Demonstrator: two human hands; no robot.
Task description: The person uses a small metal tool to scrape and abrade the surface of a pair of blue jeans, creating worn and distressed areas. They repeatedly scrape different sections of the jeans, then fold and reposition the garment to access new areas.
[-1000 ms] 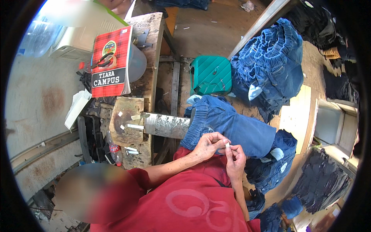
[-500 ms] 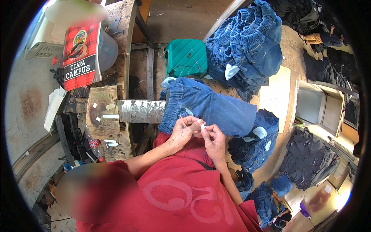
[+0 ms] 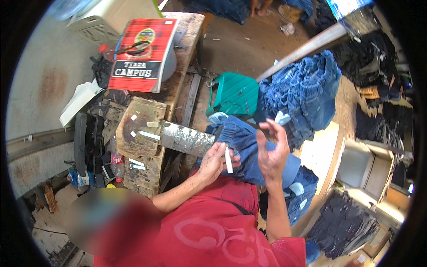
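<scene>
My left hand (image 3: 216, 162) pinches a slim white stick (image 3: 229, 161) between thumb and fingers; whether it is chalk or something else I cannot tell. The stick points down toward my lap. To its right, my right hand (image 3: 273, 151) is raised and holds nothing, its fingers apart. Beneath both hands lies a blue denim garment (image 3: 249, 143) with a gathered elastic waist, drawn over the end of a narrow metal-clad arm (image 3: 184, 137). That arm juts from a worn wooden board (image 3: 141, 111) on the bench, where more white sticks (image 3: 150, 135) lie.
A green plastic stool (image 3: 235, 93) stands beyond the garment. Denim garments (image 3: 302, 93) are heaped behind it to the right. On the bench sit a red plaid book (image 3: 144, 49) with black-handled pliers (image 3: 133, 48) on top and a plastic bottle (image 3: 117, 161). Dark cloth (image 3: 344, 222) is stacked at lower right.
My hands, together on the white stick before, have parted. The right let go and rose to the right; the left keeps the stick. The view has shifted, moving the scene rightward and down.
</scene>
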